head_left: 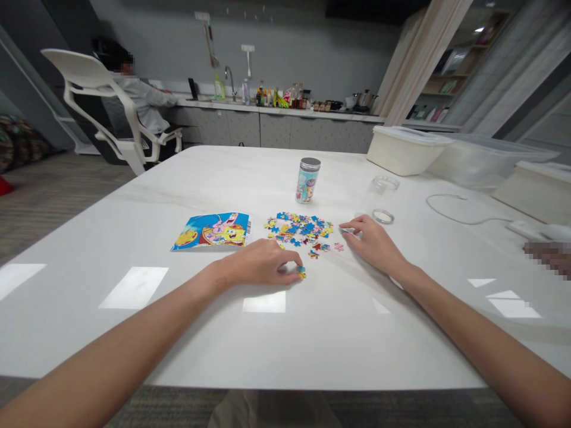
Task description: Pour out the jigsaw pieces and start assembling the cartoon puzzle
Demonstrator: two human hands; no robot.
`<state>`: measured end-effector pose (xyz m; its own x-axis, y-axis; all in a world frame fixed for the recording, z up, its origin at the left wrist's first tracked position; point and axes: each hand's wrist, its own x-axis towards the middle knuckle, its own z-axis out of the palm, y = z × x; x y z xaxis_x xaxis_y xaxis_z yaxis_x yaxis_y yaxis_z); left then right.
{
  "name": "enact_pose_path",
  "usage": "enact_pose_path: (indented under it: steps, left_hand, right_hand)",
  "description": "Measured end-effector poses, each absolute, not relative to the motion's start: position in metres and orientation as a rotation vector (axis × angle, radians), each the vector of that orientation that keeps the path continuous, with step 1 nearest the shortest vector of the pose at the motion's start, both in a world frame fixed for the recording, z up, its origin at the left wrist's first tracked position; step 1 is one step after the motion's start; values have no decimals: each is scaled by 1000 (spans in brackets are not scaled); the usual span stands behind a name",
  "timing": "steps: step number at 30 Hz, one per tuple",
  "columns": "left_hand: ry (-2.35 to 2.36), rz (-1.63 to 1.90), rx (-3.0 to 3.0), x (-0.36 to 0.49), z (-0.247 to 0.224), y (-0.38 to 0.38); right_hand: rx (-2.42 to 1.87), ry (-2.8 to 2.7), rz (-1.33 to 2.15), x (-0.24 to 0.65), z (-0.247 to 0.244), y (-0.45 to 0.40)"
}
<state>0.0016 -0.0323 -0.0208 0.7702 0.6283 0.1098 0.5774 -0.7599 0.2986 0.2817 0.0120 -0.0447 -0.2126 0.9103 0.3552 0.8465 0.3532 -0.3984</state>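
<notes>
My left hand pinches a small blue-and-yellow jigsaw piece between thumb and forefinger, low over the white table. At the right edge of the pile, my right hand has its thumb and fingers closed around another jigsaw piece, mostly covered by the fingertips. Between and beyond the hands lies a loose heap of jigsaw pieces, blue, yellow and pink. A pink piece sits apart near my right hand. Left of the heap is a picture sheet showing a yellow cartoon character.
A printed canister with a grey lid stands behind the heap. To its right are a clear jar and a ring-shaped lid. Storage bins and a cable occupy the right side. Another person's hand shows at the right edge.
</notes>
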Motion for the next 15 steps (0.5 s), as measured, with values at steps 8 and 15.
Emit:
enact_pose_path:
  steps: [8,15]
  left_hand:
    - [936,305,2723,2,-19,-33]
    - [936,296,2719,2,-19,-33]
  right_hand:
    - [-1329,-2274,67,274,-51,10]
    - [-1366,-2196,120,274,-52,10]
